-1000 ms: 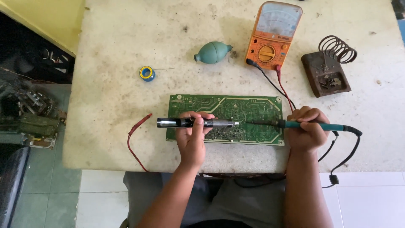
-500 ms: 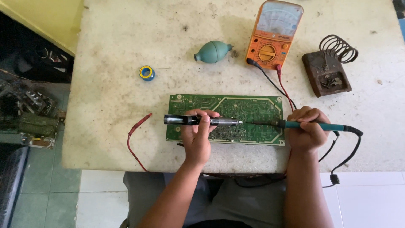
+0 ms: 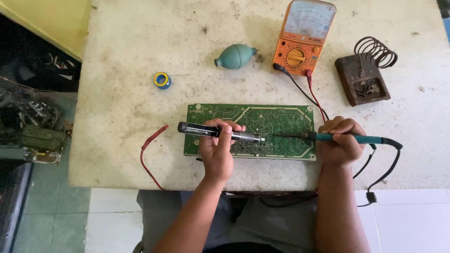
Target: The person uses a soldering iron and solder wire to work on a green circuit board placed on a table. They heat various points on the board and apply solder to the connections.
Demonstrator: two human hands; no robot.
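A green circuit board [image 3: 276, 119] lies flat near the table's front edge. My left hand [image 3: 216, 152] grips a black and silver desoldering pump [image 3: 243, 136] held level over the board, its tip pointing right. My right hand [image 3: 340, 140] holds a soldering iron [image 3: 344, 137] with a teal handle, its metal tip pointing left over the board. The two tips almost meet above the board's middle. The iron's black cord [image 3: 391, 164] loops off the front edge.
An orange multimeter [image 3: 302, 40] stands behind the board, its black and red leads running toward my right hand. A red probe [image 3: 153, 138] lies left of the board. A teal blower bulb [image 3: 234, 56], a solder spool [image 3: 162, 80] and a brown iron stand [image 3: 363, 82] with a coil sit farther back.
My left hand has shifted the desoldering pump slightly to the right, closer to the iron's tip. My right hand and the iron have stayed in place.
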